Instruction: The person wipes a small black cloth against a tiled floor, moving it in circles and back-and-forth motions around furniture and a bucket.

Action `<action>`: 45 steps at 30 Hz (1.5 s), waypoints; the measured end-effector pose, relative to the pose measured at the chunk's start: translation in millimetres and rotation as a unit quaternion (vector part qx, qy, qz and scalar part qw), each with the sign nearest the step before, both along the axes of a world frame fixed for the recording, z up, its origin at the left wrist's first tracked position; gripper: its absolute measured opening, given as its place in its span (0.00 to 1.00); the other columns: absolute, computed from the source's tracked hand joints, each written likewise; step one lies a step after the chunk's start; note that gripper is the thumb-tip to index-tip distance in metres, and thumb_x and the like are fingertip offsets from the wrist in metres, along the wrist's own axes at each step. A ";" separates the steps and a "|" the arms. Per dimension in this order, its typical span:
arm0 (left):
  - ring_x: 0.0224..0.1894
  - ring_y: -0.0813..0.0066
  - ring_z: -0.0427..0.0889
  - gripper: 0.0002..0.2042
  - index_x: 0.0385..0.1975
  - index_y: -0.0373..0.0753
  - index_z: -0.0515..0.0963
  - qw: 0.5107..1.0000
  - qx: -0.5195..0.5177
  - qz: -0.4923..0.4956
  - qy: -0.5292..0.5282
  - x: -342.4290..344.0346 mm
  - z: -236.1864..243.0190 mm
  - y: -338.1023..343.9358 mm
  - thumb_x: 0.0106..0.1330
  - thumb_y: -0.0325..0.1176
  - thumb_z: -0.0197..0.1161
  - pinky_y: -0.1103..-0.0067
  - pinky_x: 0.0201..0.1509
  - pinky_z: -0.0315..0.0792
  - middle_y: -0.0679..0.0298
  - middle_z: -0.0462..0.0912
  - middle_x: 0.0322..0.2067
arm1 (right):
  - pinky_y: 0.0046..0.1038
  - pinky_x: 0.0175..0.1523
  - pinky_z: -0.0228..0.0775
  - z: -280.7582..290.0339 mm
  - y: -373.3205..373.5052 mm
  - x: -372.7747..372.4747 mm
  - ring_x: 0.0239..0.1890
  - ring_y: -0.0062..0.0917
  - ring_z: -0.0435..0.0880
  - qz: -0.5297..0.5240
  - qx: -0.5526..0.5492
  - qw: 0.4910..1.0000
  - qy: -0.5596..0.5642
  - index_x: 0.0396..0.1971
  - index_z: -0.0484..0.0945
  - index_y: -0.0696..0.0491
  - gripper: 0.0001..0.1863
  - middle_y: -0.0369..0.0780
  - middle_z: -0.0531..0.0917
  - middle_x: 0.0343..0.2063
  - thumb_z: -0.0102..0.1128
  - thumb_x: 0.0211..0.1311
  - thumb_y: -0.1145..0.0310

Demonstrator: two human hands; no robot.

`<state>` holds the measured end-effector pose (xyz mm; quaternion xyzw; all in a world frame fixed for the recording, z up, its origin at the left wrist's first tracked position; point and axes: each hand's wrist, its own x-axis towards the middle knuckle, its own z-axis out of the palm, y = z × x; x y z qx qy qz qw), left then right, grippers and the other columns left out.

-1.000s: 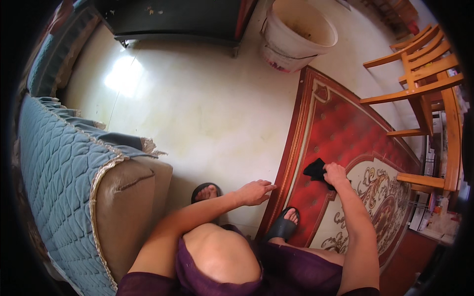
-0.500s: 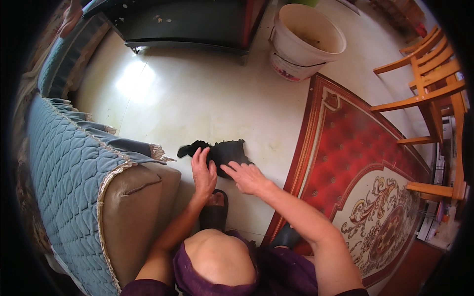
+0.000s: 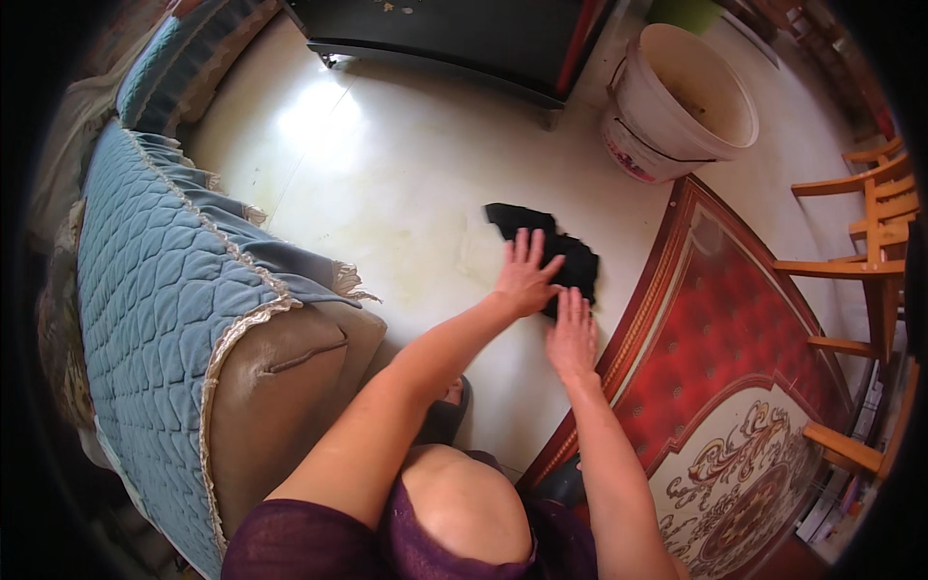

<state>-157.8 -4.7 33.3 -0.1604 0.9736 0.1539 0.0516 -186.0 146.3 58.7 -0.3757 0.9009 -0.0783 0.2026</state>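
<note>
A black cloth (image 3: 575, 256) lies crumpled on the pale tiled floor (image 3: 406, 164), just left of the red patterned rug (image 3: 710, 300). My left hand (image 3: 525, 278) rests on the cloth with its fingers spread. Just below and to the right of it, my right hand (image 3: 573, 333) lies with fingers stretched out, their tips on the cloth's near edge. Neither hand grips anything. Part of my sandalled foot (image 3: 445, 406) shows behind my left forearm.
On the left is a sofa (image 3: 155, 251) with a blue quilted cover and brown arm. A black low cabinet (image 3: 445, 39) stands ahead, a white bucket (image 3: 633, 140) with a wire handle beyond the rug's corner. Wooden chairs (image 3: 841, 271) line the right.
The cloth left the rug, where my right hand held it, for the floor. Since half a second ago, it and both hands have moved rightward and forward across the tiles; my view has shifted too.
</note>
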 end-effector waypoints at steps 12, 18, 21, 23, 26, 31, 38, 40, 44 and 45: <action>0.62 0.41 0.55 0.25 0.56 0.41 0.67 0.986 -0.029 0.152 0.065 108.0 14.7 -17.6 0.58 0.42 0.55 0.51 0.61 0.54 0.50 0.63 0.57 | 0.40 0.70 0.43 -12.3 -48.8 53.9 0.65 0.45 0.56 0.141 -0.202 0.962 -0.114 0.58 0.59 0.62 0.30 0.50 0.60 0.61 0.49 0.50 0.76; 0.62 0.25 0.45 0.35 0.65 0.38 0.51 0.920 -0.040 0.364 -0.136 153.2 -10.0 -16.3 0.62 0.50 0.49 0.43 0.60 0.48 0.38 0.43 0.64 | 0.39 0.63 0.57 -6.8 -86.3 88.3 0.64 0.40 0.58 0.261 -0.126 0.953 -0.085 0.62 0.58 0.50 0.36 0.42 0.61 0.62 0.51 0.48 0.78; 0.62 0.21 0.42 0.35 0.66 0.40 0.49 0.891 -0.043 0.431 -0.140 133.9 -15.9 -31.2 0.63 0.54 0.47 0.42 0.59 0.48 0.37 0.40 0.65 | 0.37 0.63 0.58 -20.9 -100.5 79.1 0.64 0.41 0.58 0.239 -0.143 0.955 -0.100 0.63 0.56 0.50 0.37 0.40 0.61 0.62 0.54 0.48 0.77; 0.61 0.20 0.41 0.35 0.66 0.40 0.48 0.911 -0.023 0.399 -0.105 106.7 -12.9 -41.1 0.63 0.54 0.46 0.41 0.59 0.47 0.37 0.41 0.65 | 0.37 0.63 0.58 -21.1 -107.3 56.1 0.65 0.41 0.57 0.215 -0.125 0.966 -0.074 0.63 0.56 0.50 0.38 0.39 0.61 0.62 0.54 0.48 0.77; 0.60 0.22 0.45 0.32 0.64 0.40 0.53 0.945 -0.094 0.310 -0.048 62.6 -32.0 -65.4 0.64 0.52 0.45 0.42 0.59 0.48 0.40 0.46 0.64 | 0.39 0.64 0.56 -18.3 -118.3 15.6 0.66 0.40 0.56 0.156 -0.106 0.981 -0.049 0.63 0.56 0.50 0.32 0.38 0.60 0.63 0.47 0.56 0.74; 0.62 0.29 0.46 0.31 0.63 0.50 0.58 0.991 -0.078 0.104 -0.017 -56.9 -11.5 -43.2 0.60 0.50 0.54 0.45 0.60 0.52 0.51 0.51 0.65 | 0.36 0.66 0.54 -20.9 -66.8 -68.8 0.66 0.42 0.55 0.005 -0.083 0.997 -0.003 0.63 0.57 0.51 0.30 0.40 0.58 0.65 0.42 0.58 0.77; 0.62 0.38 0.54 0.25 0.58 0.48 0.67 0.985 -0.060 -0.139 0.078 -67.8 -11.1 45.5 0.62 0.49 0.52 0.50 0.63 0.50 0.52 0.63 0.60 | 0.42 0.66 0.49 -15.6 28.7 -64.9 0.68 0.42 0.50 -0.159 -0.041 0.985 0.046 0.62 0.57 0.54 0.33 0.39 0.56 0.65 0.50 0.52 0.79; 0.62 0.39 0.54 0.25 0.58 0.45 0.67 0.983 -0.065 -0.152 0.084 -45.1 -11.3 33.6 0.63 0.49 0.51 0.53 0.64 0.50 0.52 0.63 0.60 | 0.43 0.66 0.49 -16.3 24.4 -48.4 0.68 0.43 0.49 -0.172 -0.053 0.983 0.038 0.62 0.57 0.54 0.34 0.39 0.56 0.65 0.51 0.51 0.79; 0.61 0.41 0.56 0.26 0.56 0.35 0.66 0.991 -0.076 -0.103 0.038 21.2 1.1 1.9 0.64 0.48 0.49 0.58 0.65 0.51 0.50 0.62 0.60 | 0.43 0.67 0.47 -18.3 -11.2 -5.3 0.67 0.45 0.50 -0.105 -0.116 0.987 -0.027 0.60 0.60 0.55 0.32 0.43 0.59 0.63 0.51 0.51 0.77; 0.61 0.41 0.56 0.27 0.56 0.34 0.66 0.997 -0.056 -0.034 0.037 42.7 0.6 -9.5 0.64 0.49 0.49 0.59 0.65 0.50 0.49 0.62 0.60 | 0.43 0.67 0.48 -23.0 -22.4 5.4 0.66 0.48 0.53 -0.061 -0.170 0.982 -0.057 0.58 0.63 0.55 0.29 0.45 0.62 0.61 0.48 0.51 0.78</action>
